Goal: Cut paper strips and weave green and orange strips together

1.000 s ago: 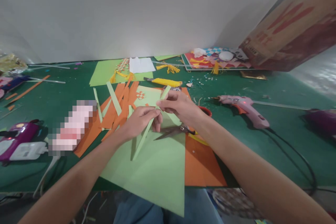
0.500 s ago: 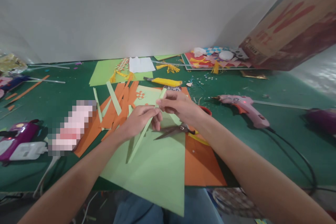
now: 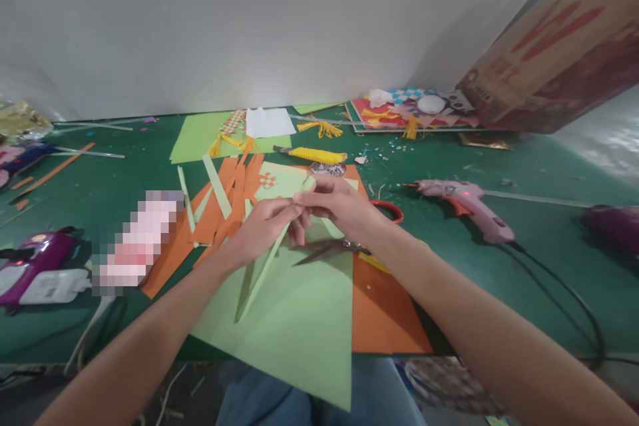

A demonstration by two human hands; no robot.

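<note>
Between the fingertips of both hands is a narrow light green paper strip (image 3: pixel 260 281), its lower end slanting down toward me. My left hand (image 3: pixel 267 229) pinches it near the middle. Close against it, my right hand (image 3: pixel 339 203) grips the upper part, and the fingers partly hide the strip. Beneath them lies a large light green paper sheet (image 3: pixel 299 319), on top of orange paper (image 3: pixel 384 309). Scissors (image 3: pixel 324 251) with a red handle rest under my right wrist, blades pointing left. A small orange-and-white checkered paper piece (image 3: pixel 267 180) lies just beyond my hands.
Orange strips (image 3: pixel 232 193) and green strips (image 3: pixel 216 186) lie left of my hands. A yellow utility knife (image 3: pixel 317 155) is behind them. On the right rests a pink glue gun (image 3: pixel 466 203) with a cord. A brown paper bag (image 3: pixel 554 60) stands at the back right.
The strip's lower end has swung slightly down and left. My right hand has shifted a little lower along it, and its upper end now shows less above the fingers.
</note>
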